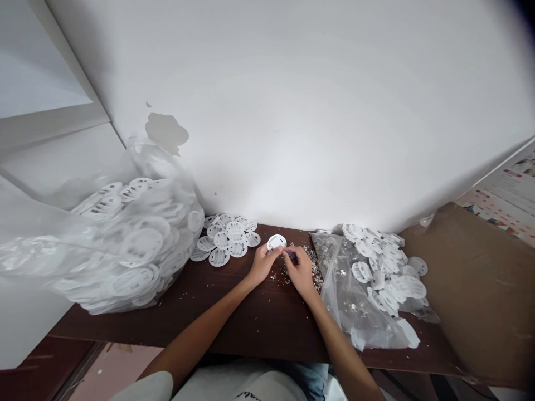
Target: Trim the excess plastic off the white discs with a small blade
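Observation:
My left hand (263, 263) grips a round white plastic disc (276, 241) with slots in it, the thumb lying over its lower edge. Close beside it, my right hand (300, 265) has thumb and fingers pinched together at the disc's lower right edge. Whatever sits in that pinch is too small to make out. Small metal pieces (311, 262) lie in a loose heap just behind and right of my right hand. A pile of similar white discs (228, 239) rests on the table to the left of my hands.
A large clear plastic bag (142, 250) full of white discs stands at the left. On the right, more discs (388, 267) lie on a flat plastic bag (346, 306). A brown cardboard box (468, 289) borders the dark table (251, 323); a white wall (292, 122) rises behind.

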`<action>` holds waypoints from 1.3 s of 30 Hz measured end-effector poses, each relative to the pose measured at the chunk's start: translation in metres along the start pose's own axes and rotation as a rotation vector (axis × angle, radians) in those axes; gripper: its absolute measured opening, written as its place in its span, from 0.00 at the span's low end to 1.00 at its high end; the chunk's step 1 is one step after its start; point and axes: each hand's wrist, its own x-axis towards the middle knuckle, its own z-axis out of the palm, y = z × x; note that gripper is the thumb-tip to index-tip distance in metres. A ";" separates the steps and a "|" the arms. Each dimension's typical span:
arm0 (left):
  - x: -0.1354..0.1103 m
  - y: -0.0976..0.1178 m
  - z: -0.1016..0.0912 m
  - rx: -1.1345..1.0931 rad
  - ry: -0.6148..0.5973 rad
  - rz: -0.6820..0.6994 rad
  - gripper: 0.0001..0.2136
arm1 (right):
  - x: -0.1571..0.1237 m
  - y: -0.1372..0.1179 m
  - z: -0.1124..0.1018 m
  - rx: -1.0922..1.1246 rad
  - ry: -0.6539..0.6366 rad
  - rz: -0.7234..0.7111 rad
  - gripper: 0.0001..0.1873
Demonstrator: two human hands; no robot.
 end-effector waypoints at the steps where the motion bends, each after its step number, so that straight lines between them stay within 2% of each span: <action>1: 0.000 0.001 0.000 -0.016 -0.008 -0.003 0.17 | 0.000 0.000 0.000 -0.001 -0.003 0.001 0.09; 8: -0.003 0.006 0.000 0.005 -0.034 0.011 0.16 | -0.002 -0.002 0.002 -0.013 -0.007 0.015 0.09; 25: 0.000 -0.001 -0.002 0.044 -0.054 0.080 0.16 | -0.004 -0.005 0.011 0.049 0.039 0.154 0.11; 34: -0.001 0.007 -0.002 0.084 -0.004 0.093 0.17 | -0.001 -0.004 0.005 0.021 0.020 0.145 0.12; 39: 0.000 0.010 -0.002 0.033 -0.009 0.091 0.16 | -0.002 0.000 0.004 -0.013 0.009 0.103 0.13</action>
